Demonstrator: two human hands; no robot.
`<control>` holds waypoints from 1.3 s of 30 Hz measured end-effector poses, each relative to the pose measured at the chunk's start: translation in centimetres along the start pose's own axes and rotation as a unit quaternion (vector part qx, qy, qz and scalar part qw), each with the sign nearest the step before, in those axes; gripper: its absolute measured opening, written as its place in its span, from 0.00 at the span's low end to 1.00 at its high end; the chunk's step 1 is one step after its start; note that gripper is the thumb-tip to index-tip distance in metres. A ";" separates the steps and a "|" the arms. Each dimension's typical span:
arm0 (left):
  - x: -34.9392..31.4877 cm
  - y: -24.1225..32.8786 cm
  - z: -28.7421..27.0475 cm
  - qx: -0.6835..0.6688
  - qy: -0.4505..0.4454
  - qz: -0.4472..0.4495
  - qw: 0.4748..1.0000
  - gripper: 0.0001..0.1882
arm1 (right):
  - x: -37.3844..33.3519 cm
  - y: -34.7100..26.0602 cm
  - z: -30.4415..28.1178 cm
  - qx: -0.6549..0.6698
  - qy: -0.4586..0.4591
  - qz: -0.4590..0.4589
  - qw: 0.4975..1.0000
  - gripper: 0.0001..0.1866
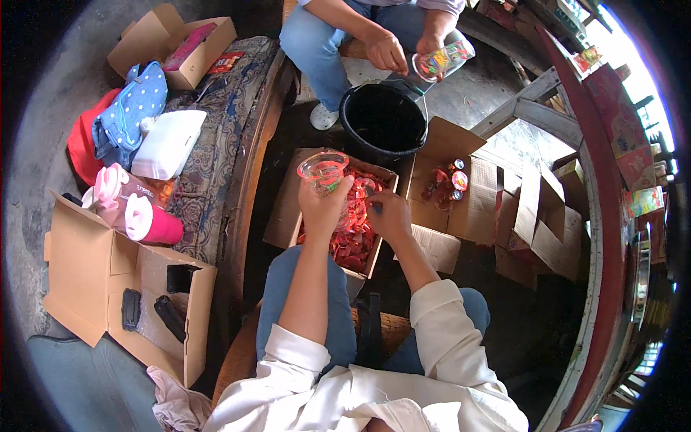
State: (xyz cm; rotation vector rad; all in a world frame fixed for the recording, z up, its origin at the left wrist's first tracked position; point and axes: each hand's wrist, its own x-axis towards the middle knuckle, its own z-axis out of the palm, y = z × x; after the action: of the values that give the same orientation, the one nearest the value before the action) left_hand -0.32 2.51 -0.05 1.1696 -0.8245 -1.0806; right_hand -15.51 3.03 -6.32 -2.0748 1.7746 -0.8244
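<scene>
My left hand (323, 203) is closed around a clear plastic cup (322, 170) with a reddish rim and a coloured print on its side. Just right of it, my right hand (392, 216) has its fingers pinched together near a small greyish piece (373, 193), too small to name. Both hands are over an open cardboard box (377, 253) filled with shiny red wrapped pieces (350, 234). Across from me, a co-worker's hands (389, 52) hold another clear printed cup (440, 61) above a black bucket (384, 121).
Right of the box, an open carton (481, 214) holds several small lidded cups (459, 180). More open cartons (545, 219) stand beyond, near a red-edged wooden frame (603, 209). On the left are a patterned bench (216, 151), a pink tumbler (152, 219) and an open carton (155, 288).
</scene>
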 end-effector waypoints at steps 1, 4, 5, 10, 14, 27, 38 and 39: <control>-0.2 0.6 0.1 -0.014 -0.006 -0.027 1.000 0.21 | 0.2 -0.4 -0.3 0.035 -0.002 0.019 0.999 0.10; 0.1 -0.6 0.1 0.007 -0.049 0.073 0.996 0.25 | 1.0 -1.4 -2.0 0.122 0.015 0.048 0.991 0.09; -0.1 -0.1 0.4 0.023 -0.067 0.092 0.993 0.26 | 1.4 -1.8 -2.9 0.140 0.034 0.039 0.989 0.08; -0.8 0.1 0.8 0.114 -0.127 0.144 0.975 0.32 | 2.1 -4.9 -7.1 0.245 0.183 0.052 0.951 0.08; -1.2 0.5 1.2 0.152 -0.165 0.179 0.958 0.32 | 1.9 -5.4 -10.4 0.190 0.195 -0.049 0.961 0.09; -2.7 0.9 2.9 0.061 -0.247 0.121 0.960 0.28 | 0.7 -3.4 -12.0 -0.007 0.221 -0.227 0.948 0.10; -2.7 1.5 2.6 0.131 -0.248 0.146 0.949 0.28 | 0.8 -3.5 -11.6 -0.004 0.207 -0.219 0.953 0.11; -2.7 1.6 2.5 0.136 -0.249 0.152 0.947 0.28 | 0.8 -3.5 -11.6 -0.004 0.205 -0.220 0.954 0.11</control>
State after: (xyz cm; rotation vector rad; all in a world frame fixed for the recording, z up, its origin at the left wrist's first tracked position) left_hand -3.07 4.39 2.12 0.9542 -1.5387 -1.0359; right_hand -19.44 4.59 5.05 -2.4874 1.4950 -1.4654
